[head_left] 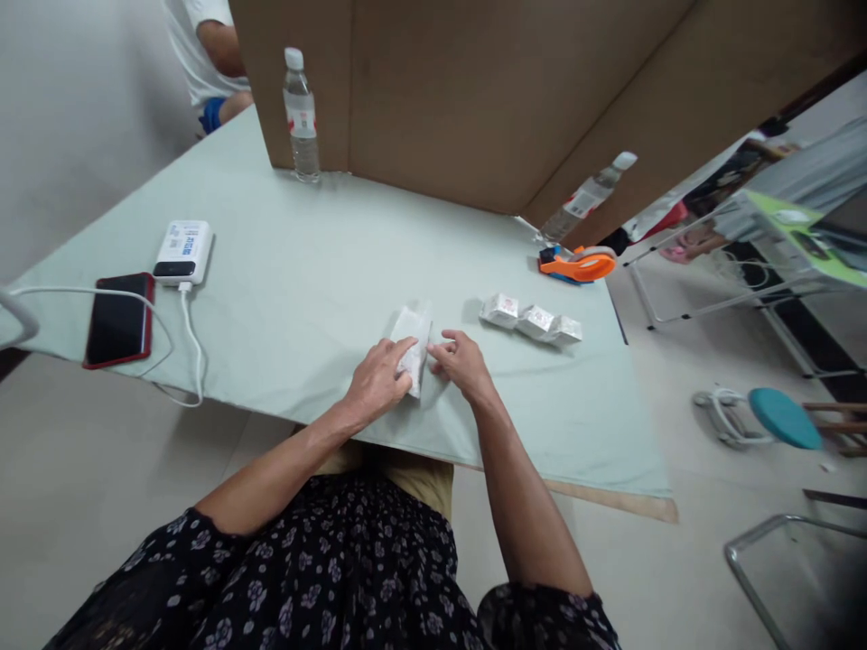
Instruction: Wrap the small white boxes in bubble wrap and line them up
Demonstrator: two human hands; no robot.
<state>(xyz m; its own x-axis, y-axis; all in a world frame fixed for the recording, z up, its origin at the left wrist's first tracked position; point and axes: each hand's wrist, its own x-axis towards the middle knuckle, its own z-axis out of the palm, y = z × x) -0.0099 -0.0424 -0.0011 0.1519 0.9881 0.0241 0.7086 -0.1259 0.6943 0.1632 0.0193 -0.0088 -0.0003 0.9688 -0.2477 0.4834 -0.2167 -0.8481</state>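
A white paper wrapper (413,348) lies near the table's front edge, slightly crumpled, with a translucent far end. My left hand (380,377) holds it down from the left, with forefinger and thumb pressed on it. My right hand (463,363) is at its right edge, fingers bent and apart; whether the fingertips touch the paper I cannot tell. What is inside the wrapper, if anything, is hidden. To the right, three small silvery-white wrapped blocks (536,321) lie in a joined row.
An orange tape dispenser (583,264) sits at the right edge. Water bottles stand by the cardboard panel (433,99): one on the left (302,122), another on the right (588,199). A phone (119,320) and a cabled power bank (184,252) lie left. A person (209,54) is behind.
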